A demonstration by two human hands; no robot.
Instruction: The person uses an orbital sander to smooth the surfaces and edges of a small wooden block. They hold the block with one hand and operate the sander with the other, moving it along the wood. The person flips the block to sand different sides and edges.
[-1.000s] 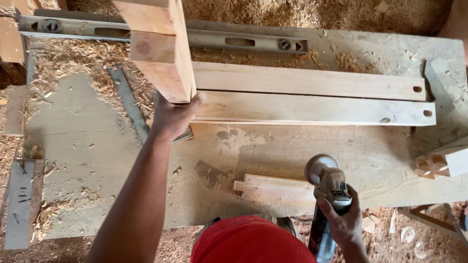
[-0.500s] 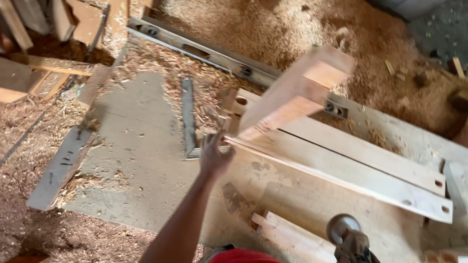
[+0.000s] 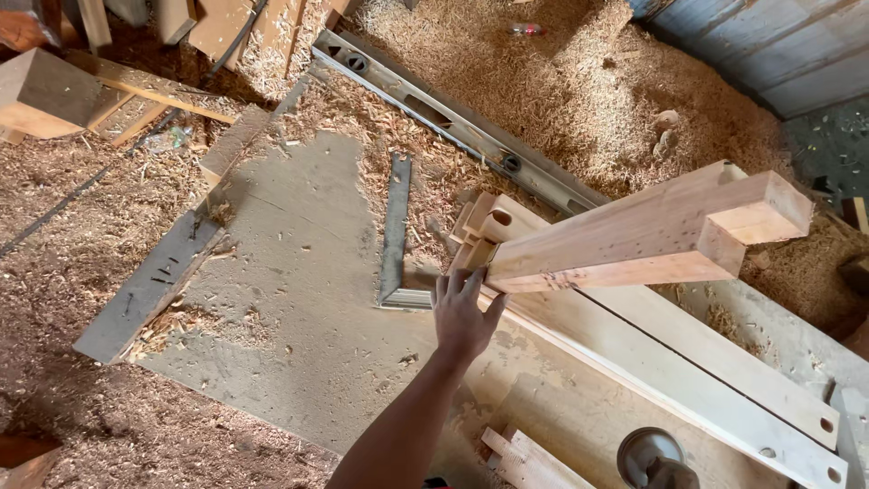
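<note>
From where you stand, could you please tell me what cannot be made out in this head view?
- Right hand: out of view past the bottom edge; only the round grey head of a power tool shows.
- Left hand: its palm faces down, so its contact with the thick pale wooden beam is hidden.
- Long flat pale planks: partly covered by the beam.

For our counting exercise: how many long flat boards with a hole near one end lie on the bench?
2. The upper board lies under the thick beam; the lower board runs alongside it, nearer the power tool. The left hand touches the beam's end. More may be hidden.
</note>
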